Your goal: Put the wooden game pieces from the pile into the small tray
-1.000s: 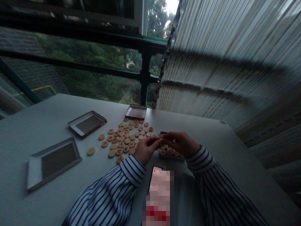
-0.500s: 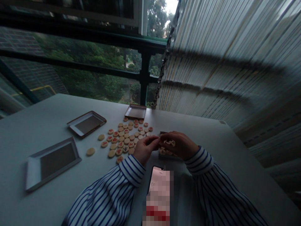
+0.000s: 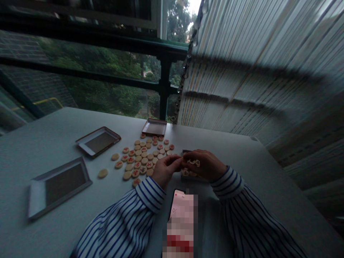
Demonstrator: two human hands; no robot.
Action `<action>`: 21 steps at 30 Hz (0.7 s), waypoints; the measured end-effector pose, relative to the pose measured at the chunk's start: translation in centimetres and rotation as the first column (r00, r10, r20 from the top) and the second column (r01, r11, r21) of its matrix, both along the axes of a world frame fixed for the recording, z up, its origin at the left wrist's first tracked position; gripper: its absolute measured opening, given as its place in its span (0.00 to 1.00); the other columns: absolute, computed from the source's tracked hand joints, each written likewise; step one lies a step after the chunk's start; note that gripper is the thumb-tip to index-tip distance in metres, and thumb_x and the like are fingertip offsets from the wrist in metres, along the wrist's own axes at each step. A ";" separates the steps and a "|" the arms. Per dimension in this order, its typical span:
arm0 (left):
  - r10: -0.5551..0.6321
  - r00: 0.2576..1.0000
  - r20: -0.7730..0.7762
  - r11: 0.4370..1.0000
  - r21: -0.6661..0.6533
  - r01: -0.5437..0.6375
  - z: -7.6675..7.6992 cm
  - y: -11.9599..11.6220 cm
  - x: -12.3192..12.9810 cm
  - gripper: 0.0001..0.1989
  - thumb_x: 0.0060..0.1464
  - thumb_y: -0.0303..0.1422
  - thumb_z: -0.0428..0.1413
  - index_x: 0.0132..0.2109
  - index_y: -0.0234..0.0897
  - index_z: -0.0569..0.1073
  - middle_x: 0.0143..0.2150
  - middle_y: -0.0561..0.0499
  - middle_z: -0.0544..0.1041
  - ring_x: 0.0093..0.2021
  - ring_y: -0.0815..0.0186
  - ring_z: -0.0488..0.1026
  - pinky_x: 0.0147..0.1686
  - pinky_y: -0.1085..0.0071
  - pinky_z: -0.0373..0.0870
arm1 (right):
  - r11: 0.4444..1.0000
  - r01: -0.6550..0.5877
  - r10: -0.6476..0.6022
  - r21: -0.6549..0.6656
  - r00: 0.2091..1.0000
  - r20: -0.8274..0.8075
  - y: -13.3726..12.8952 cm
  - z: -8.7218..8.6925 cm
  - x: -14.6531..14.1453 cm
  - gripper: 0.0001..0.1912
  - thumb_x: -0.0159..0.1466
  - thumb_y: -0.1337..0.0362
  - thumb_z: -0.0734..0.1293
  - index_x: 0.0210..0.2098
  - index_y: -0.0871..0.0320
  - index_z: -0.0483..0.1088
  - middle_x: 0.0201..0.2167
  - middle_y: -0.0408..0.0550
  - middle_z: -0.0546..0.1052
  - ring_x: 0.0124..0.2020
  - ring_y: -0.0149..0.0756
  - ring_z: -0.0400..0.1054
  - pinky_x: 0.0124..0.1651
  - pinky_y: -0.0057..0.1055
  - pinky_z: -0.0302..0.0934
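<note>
My left hand [image 3: 167,170] is closed in a pinch, its fingertips meeting those of my right hand [image 3: 206,165]. Whatever sits between the two sets of fingertips is too small and dark to make out. Beneath my right hand stands a small open box [image 3: 194,178] with Chinese chess pieces in it, partly covered by the hand. To the left, many round wooden Chinese chess pieces [image 3: 144,161] lie spread on the white table [image 3: 113,215]. Some show red characters, at least one a dark character, and others are blank side up. My left hand hides a few of them.
A phone [image 3: 180,222], its screen partly blurred, lies between my forearms. Three shallow trays or lids rest on the table: a grey one [image 3: 87,171] at left, a brown-rimmed one [image 3: 106,153] behind it, another [image 3: 154,134] at the back. Railing and hanging strings border the table.
Both hands keep almost the same pinched pose over the box's left edge. The view has shifted very slightly; the pieces and trays lie as before.
</note>
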State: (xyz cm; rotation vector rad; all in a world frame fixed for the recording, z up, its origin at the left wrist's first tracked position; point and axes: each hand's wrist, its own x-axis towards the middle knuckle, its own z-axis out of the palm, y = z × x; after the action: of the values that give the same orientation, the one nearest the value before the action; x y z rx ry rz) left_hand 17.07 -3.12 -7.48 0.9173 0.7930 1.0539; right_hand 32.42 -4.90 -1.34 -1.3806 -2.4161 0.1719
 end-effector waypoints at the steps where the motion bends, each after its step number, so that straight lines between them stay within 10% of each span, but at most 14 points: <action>1: -0.003 1.000 -0.002 1.000 0.003 0.003 -0.1 0.0 0.0 0.14 0.38 0.36 0.60 0.33 0.31 0.73 0.27 0.50 0.75 0.27 0.70 0.71 0.28 0.75 0.68 | 1.000 -0.001 0.001 0.002 1.000 0.001 0.0 0.0 0.0 0.10 0.58 0.61 0.61 0.35 0.58 0.69 0.30 0.47 0.74 0.31 0.30 0.67 0.34 0.25 0.58; 21: 0.198 0.873 -0.445 0.920 0.393 -0.009 -1.4 0.2 -0.2 0.10 0.45 0.33 0.54 0.36 0.36 0.74 0.35 0.47 0.76 0.37 0.64 0.72 0.38 0.69 0.68 | 0.995 0.053 -0.030 -0.080 0.962 0.271 0.0 -0.6 0.6 0.09 0.56 0.59 0.61 0.33 0.55 0.70 0.29 0.45 0.75 0.31 0.32 0.68 0.32 0.26 0.54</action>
State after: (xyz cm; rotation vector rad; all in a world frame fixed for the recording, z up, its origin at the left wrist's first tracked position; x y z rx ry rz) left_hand 16.90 -2.96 -8.85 1.5230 1.0777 1.1122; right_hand 32.98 -4.90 -1.91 -1.5832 -2.6232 0.0827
